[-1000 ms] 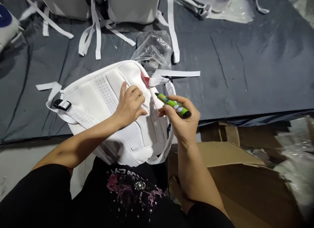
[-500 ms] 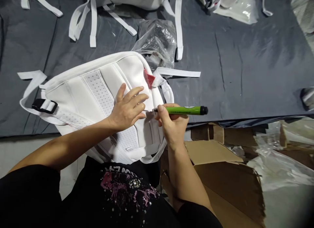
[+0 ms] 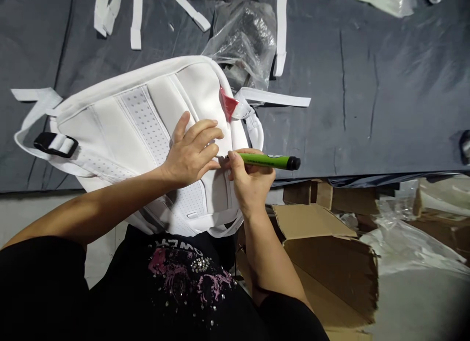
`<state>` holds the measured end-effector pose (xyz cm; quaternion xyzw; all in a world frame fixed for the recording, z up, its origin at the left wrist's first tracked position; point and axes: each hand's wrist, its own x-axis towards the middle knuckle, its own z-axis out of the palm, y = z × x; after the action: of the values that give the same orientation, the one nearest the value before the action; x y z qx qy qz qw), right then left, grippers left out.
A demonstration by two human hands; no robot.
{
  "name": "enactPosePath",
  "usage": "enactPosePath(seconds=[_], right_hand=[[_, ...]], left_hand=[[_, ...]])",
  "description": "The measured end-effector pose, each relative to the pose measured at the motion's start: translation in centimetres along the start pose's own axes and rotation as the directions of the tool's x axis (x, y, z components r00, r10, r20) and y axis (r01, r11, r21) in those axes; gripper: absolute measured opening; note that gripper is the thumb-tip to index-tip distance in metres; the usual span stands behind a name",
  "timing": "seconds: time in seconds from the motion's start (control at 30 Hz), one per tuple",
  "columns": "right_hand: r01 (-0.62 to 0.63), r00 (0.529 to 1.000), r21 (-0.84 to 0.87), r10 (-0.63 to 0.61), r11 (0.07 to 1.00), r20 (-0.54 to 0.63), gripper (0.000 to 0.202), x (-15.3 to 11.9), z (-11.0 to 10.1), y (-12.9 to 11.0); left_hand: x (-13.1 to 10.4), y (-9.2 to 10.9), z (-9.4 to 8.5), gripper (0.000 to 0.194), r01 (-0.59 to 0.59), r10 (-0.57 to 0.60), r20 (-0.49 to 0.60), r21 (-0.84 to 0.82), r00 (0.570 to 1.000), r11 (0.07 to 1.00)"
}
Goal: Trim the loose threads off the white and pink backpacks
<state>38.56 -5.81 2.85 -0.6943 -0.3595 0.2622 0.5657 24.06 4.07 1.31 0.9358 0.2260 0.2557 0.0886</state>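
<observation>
Table (image 3: 396, 101): creased grey cloth, top
Backpack (image 3: 110, 130): smooth white, centre
Left hand (image 3: 191, 152): open on backpack
Right hand (image 3: 252, 182): gripping cylindrical green marker (image 3: 270, 160)

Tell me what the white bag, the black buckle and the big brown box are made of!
The white bag looks like smooth, matte fabric or maybe fake leather: it has soft folds and seams. The black buckle is probably hard plastic, since it looks stiff and moulded. The brown box seems to be dull cardboard, with flat flaps and a ragged edge.
</observation>
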Motion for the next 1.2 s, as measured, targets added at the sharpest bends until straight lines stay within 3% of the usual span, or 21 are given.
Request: enactPosePath(seconds=[0.27,0.57,0.67,0.9,1.1,1.2], right_hand=[[-0.011,0.996,0.015,0.012,1.000,-0.093,0.028,-0.1,0.6,0.0],[-0.036,0.999,0.016,0.036,0.999,0.001,0.028,0.2,0.3,-0.1],[-0.055,0.997,0.055,0.058,0.997,-0.051,0.028,0.1,-0.1,0.2],[-0.143,0.989,0.244,0.144,0.959,0.013,0.033,-0.3,-1.9,0.3],[-0.186,0.983,0.213,0.181,0.959,0.042,0.031,-0.4,-0.8,-0.8],[-0.173,0.984,0.167,0.179,0.971,-0.019,0.030,-0.2,-0.3,-0.8]], left_hand=[[0.1,0.0,-0.1,0.020,-0.031,0.027,-0.056,-0.056,0.998,0.998],[0.4,0.0,-0.2,0.030,0.158,-0.141,0.106,-0.175,0.984,0.972],[0.4,-0.2,-0.1,0.036,0.169,-0.151,0.113,-0.177,0.982,0.970],[-0.1,-0.3,0.5,0.031,0.029,-0.034,-0.045,-0.113,0.998,0.993],[0.4,-0.2,0.4,0.023,-0.122,0.131,-0.254,0.050,0.958,0.991],[0.5,-0.2,0.3,0.023,-0.108,0.108,-0.216,0.014,0.970,0.994]])
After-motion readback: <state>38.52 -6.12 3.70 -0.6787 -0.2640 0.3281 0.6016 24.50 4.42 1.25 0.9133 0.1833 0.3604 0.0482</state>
